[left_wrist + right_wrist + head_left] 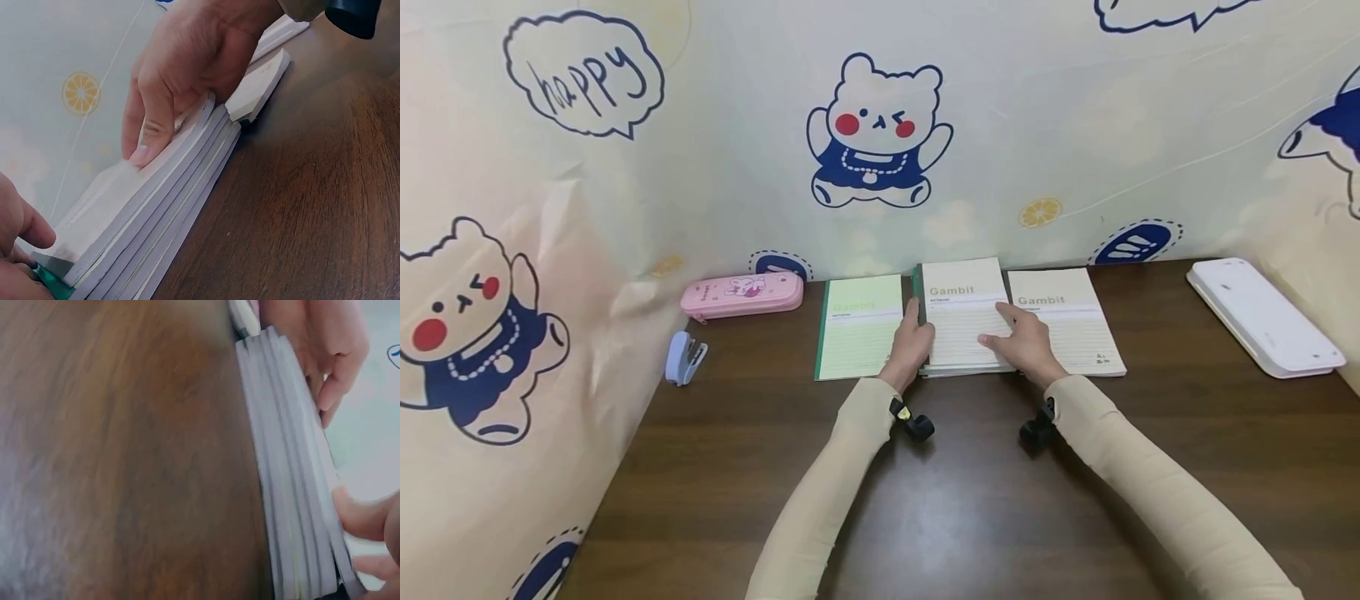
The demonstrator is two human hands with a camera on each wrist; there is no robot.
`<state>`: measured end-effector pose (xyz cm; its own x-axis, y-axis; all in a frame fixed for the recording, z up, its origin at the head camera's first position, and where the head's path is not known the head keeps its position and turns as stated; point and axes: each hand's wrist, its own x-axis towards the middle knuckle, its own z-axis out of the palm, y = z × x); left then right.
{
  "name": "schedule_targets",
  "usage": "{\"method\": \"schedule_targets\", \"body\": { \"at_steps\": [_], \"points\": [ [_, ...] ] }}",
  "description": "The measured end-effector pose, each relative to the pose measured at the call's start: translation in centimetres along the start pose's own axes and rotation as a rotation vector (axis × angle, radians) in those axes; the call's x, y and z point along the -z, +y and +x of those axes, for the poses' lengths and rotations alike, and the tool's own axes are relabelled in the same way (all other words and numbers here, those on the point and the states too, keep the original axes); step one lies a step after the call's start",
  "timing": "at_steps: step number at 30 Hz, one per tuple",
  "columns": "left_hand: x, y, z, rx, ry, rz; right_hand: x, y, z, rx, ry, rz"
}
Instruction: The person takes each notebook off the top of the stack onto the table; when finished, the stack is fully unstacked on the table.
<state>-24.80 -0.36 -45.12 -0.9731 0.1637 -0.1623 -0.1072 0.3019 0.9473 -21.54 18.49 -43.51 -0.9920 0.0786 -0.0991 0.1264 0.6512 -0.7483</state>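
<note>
A stack of white Gambit notebooks (964,287) with a green spine lies in the middle, between my two hands. My left hand (912,340) grips its left edge, the index finger pointing along the spine and the thumb by the cover. From the right, my right hand (1028,337) holds the stack, thumb and index finger over the cover; its other fingers are largely hidden. In the right wrist view, the layered page edges (287,469) face the wooden table, and the top notebook parts slightly from those below near the right thumb (359,512).
A green notebook (861,325) lies left of the stack and another white notebook (1071,329) right of it. A pink pencil case (745,296) and blue stapler (683,358) are at the left. A white flat case (1266,317) lies far right. Printed cloth (730,167) borders the table (970,500).
</note>
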Motion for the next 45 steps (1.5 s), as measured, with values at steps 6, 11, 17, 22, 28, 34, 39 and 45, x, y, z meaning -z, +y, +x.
{"method": "schedule_targets", "body": {
  "at_steps": [6,11,17,22,28,34,39,45],
  "points": [
    [0.5,0.2,-0.2,0.015,-0.008,0.012,0.1,-0.7,-0.4,-0.027,0.140,0.030],
    [0.3,0.4,-0.1,0.018,0.001,0.019,0.5,-0.9,-0.3,-0.039,0.180,0.040],
    [-0.1,0.4,-0.1,0.019,0.023,0.004,1.1,-0.7,-0.1,-0.033,0.086,0.130],
    [-0.3,0.2,-0.1,0.048,0.021,-0.026,2.3,-0.2,-0.2,-0.105,0.059,0.298],
    [-0.2,-0.1,-0.1,0.044,-0.021,-0.041,8.3,1.9,-1.0,-0.092,0.183,0.416],
    [0.0,0.0,0.1,0.023,-0.010,-0.004,17.6,6.4,-2.2,-0.043,0.319,0.462],
    [0.1,0.2,0.1,0.027,-0.019,0.012,22.0,10.8,-3.4,-0.107,0.354,0.254],
    [0.0,0.2,0.0,0.026,-0.012,0.008,22.6,14.8,-3.5,-0.124,0.286,-0.030]
  ]
}}
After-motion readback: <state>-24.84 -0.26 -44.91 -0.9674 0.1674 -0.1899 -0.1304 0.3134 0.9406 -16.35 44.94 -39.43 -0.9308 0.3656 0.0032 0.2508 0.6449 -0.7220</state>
